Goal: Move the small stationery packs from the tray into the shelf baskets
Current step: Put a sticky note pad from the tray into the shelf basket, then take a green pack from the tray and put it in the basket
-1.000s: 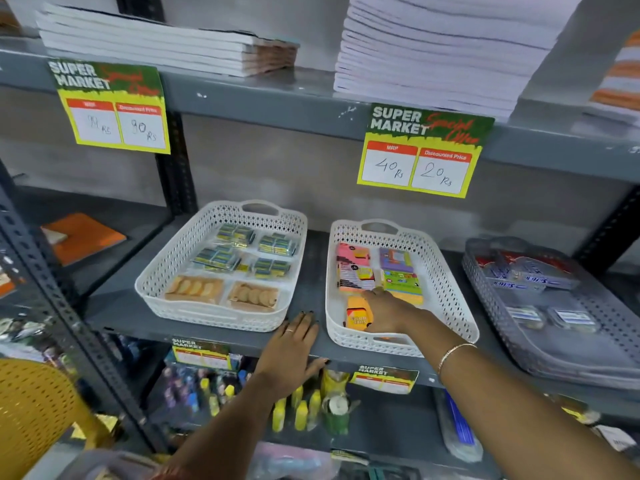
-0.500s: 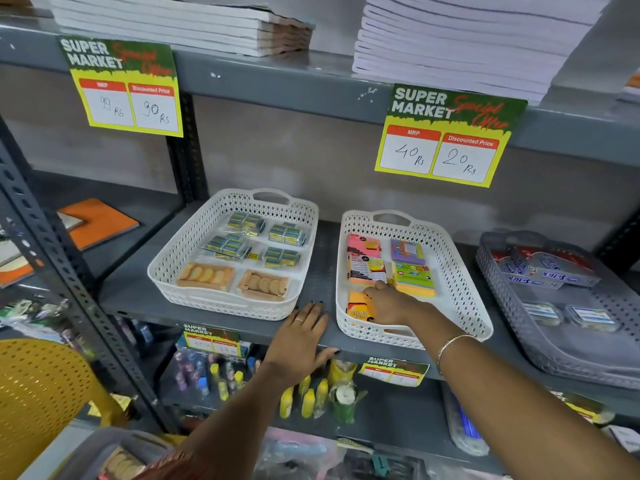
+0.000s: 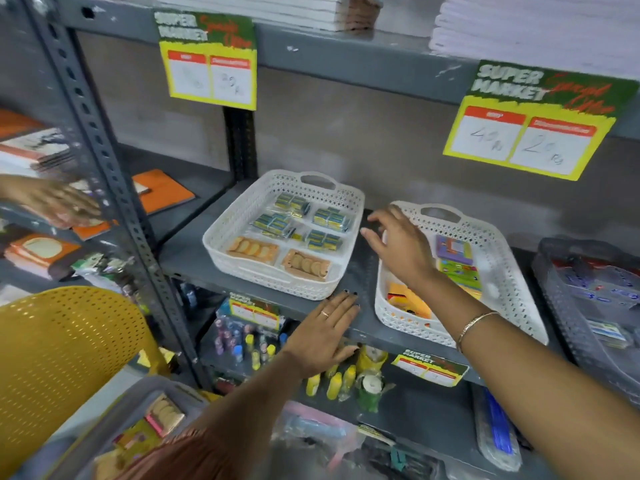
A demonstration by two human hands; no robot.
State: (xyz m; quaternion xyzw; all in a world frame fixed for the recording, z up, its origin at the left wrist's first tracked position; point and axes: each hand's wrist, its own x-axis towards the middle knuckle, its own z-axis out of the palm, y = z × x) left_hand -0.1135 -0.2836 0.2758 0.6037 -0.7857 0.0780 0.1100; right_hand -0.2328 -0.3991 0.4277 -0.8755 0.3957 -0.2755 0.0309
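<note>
At the far left edge, another person's hand (image 3: pixel 52 202) reaches blurred across orange notebooks (image 3: pixel 162 188) on the neighbouring shelf, and a yellow perforated chair back (image 3: pixel 65 358) fills the lower corner. Beside it, at the bottom, a grey tray (image 3: pixel 138 403) holds a few small stationery packs (image 3: pixel 164 415), gold and pink. On the grey shelf (image 3: pixel 187 251) above, the left white basket (image 3: pixel 239 220) contains blue-and-yellow packets at the back and two tan packs of round pieces at the front. The left hand (image 3: pixel 322 334) lies flat on the shelf's front edge between the two baskets, fingers spread, holding nothing. The right hand (image 3: pixel 398 247) hovers over the near-left corner of the right white basket (image 3: pixel 502 258), fingers open and empty, a bracelet on the wrist; colourful packs lie inside that basket. Farther right sits a grey basket (image 3: pixel 554 282) with wrapped items.
</note>
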